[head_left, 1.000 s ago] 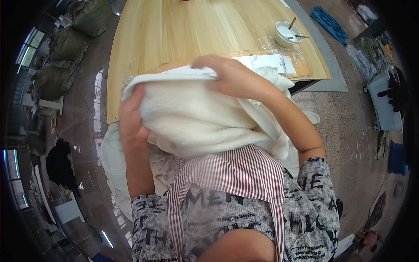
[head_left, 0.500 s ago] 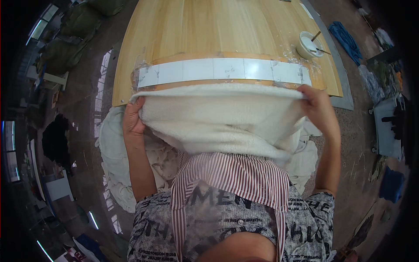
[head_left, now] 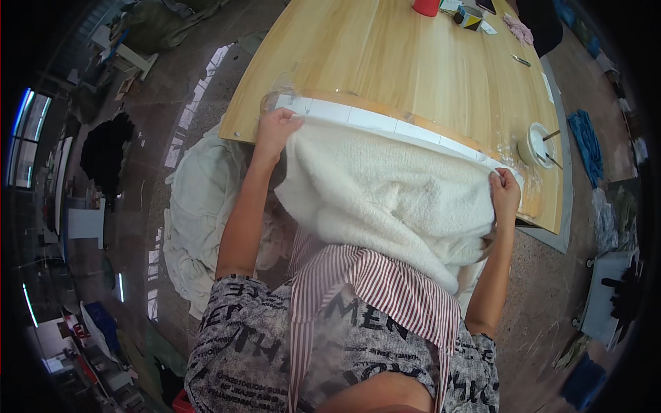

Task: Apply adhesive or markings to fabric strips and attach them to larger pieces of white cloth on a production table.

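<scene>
A white fluffy cloth [head_left: 392, 189] is stretched between my two hands, its far edge lying over the white strip [head_left: 372, 120] at the near end of the table. My left hand [head_left: 275, 132] pinches the cloth's left corner at the strip's left end. At the strip's right end, my right hand [head_left: 506, 193] is closed on the right corner. Loose folds of the cloth hang off the table toward my striped apron [head_left: 392, 279]. The cloth hides most of the table's near edge.
The wooden table [head_left: 372, 41] holds a white tub [head_left: 536, 146] with sticks at its right, small clippers [head_left: 520, 60], a red container [head_left: 427, 7] and a small box [head_left: 468, 17]. A heap of white cloth [head_left: 200, 220] lies left of me. A wheeled bin [head_left: 606, 296] stands at the right.
My left hand has moved up onto the strip, and my right hand has come lower with its corner. The cloth's edge now overlaps the strip. The view has turned, so the table appears tilted.
</scene>
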`<state>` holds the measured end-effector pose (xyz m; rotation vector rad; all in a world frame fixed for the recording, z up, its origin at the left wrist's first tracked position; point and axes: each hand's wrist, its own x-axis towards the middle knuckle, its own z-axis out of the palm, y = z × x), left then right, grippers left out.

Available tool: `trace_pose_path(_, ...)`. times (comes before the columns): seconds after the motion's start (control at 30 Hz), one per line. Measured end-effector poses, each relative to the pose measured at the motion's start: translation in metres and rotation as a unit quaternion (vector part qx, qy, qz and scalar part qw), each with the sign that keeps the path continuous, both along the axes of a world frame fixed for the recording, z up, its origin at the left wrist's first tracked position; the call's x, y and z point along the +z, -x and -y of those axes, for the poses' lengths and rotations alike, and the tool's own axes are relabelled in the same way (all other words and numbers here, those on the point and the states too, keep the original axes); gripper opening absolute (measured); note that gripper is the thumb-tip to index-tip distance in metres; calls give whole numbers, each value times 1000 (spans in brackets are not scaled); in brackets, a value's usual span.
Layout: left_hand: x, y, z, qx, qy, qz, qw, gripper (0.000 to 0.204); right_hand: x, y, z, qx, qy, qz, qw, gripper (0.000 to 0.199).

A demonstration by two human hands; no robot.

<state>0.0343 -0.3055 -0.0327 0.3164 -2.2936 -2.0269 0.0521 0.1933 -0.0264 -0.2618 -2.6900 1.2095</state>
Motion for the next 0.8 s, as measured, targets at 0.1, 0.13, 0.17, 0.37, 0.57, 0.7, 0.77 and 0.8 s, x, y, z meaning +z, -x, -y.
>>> trace_pose_path(0.1,-5,11,13,20,-91,26,995,13,2,-8,13,-32,-51,-14,998,20)
trace_pose_path(0.13,-8,14,15,14,-177,35,983,12,2,-11,14,-40,-55,-16,998,21)
trace_pose_path(0.17,-12,16,17,14,-176,34,984,12,1,-12,15,-49,-60,-18,997,22)
trace_pose_path(0.37,-25,26,21,28,-218,21,975,13,9,-19,28,-85,-123,-13,989,24)
trace_pose_path(0.57,12,16,-19,88,503,2,860,21,1,-18,21,-98,-123,-23,987,23)
trace_pose_path(0.7,52,-5,-95,95,211,-163,959,17,-7,-15,24,-84,-106,-78,988,19)
trace_pose_path(0.77,62,-21,-152,-111,-109,-96,983,15,7,-19,31,-65,2,-45,997,12)
trace_pose_path(0.8,64,-26,-183,-209,-204,20,956,19,12,-24,32,-78,-4,-45,996,12)
